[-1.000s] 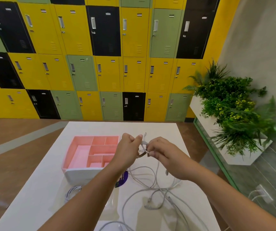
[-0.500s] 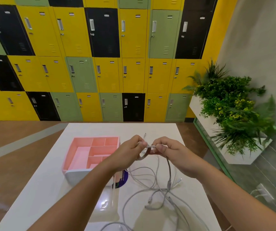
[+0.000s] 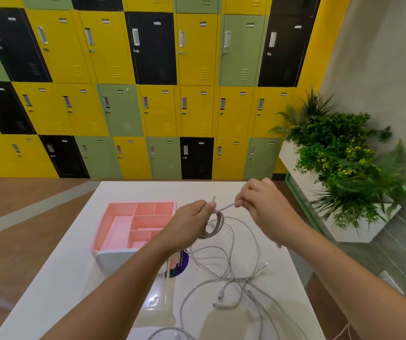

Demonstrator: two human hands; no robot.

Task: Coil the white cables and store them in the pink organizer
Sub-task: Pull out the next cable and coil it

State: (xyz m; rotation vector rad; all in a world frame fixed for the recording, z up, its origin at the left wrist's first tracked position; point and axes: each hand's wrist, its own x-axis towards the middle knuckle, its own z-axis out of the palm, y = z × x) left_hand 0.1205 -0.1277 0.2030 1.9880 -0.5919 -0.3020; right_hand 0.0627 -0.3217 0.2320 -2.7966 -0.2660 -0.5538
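Head view shows a small coil of thin white cable (image 3: 215,225) hanging from the left hand (image 3: 189,228), whose fingers are closed around the top of the loops so they cannot spring apart. From there 1 free strand runs right to the right hand (image 3: 267,212), its thumb and fingertips pinched narrow on the strand, likely to keep it taut and guide the next wrap. Both hands are raised above the white glossy table (image 3: 79,278). Nearer, the remaining loose white cables (image 3: 231,283) lie tangled on the tabletop, plugs showing among them. Left of the coil sits the pink plastic organizer with divided compartments (image 3: 123,225), which look bare, so storing has probably not begun. Far behind stand yellow, green and black lockers (image 3: 148,94)
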